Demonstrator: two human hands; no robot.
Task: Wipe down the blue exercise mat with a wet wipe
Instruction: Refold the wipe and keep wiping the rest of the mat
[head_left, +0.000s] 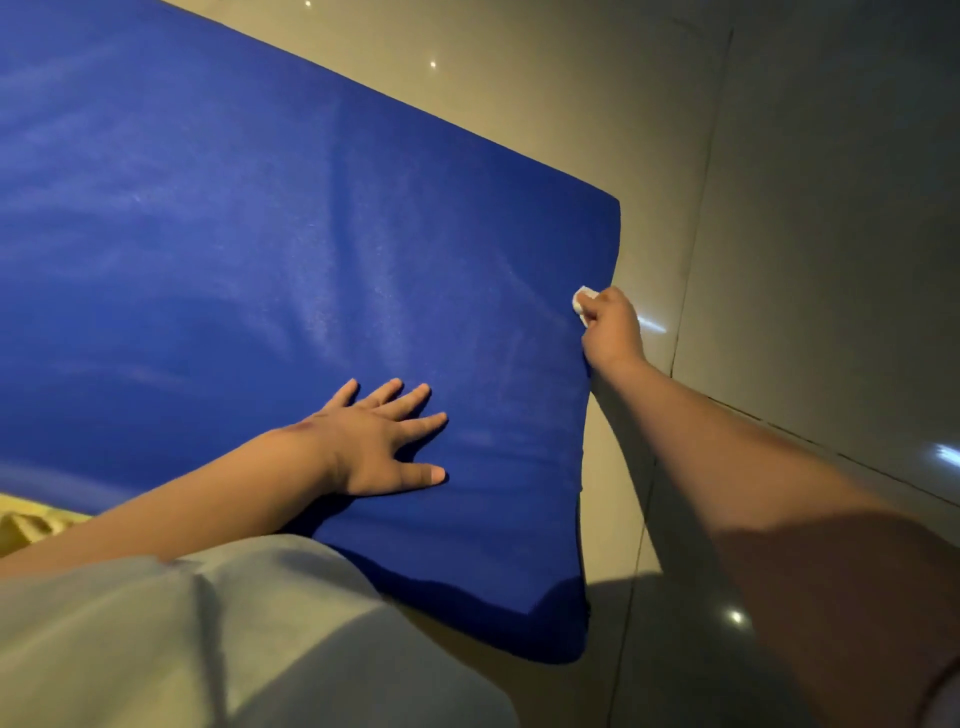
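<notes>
The blue exercise mat lies flat on a tiled floor and fills the left and middle of the view. My left hand rests flat on the mat near its lower right part, fingers spread and straight. My right hand is at the mat's right edge, fingers curled round a small bunched white wet wipe that pokes out at the top of the fist. The wipe touches the mat just inside the edge. Faint streaks show across the mat's surface.
Glossy beige floor tiles surround the mat to the right and above, with dark grout lines and light reflections. My grey-clothed knee covers the mat's near edge at lower left. A yellow fabric shows at the far left.
</notes>
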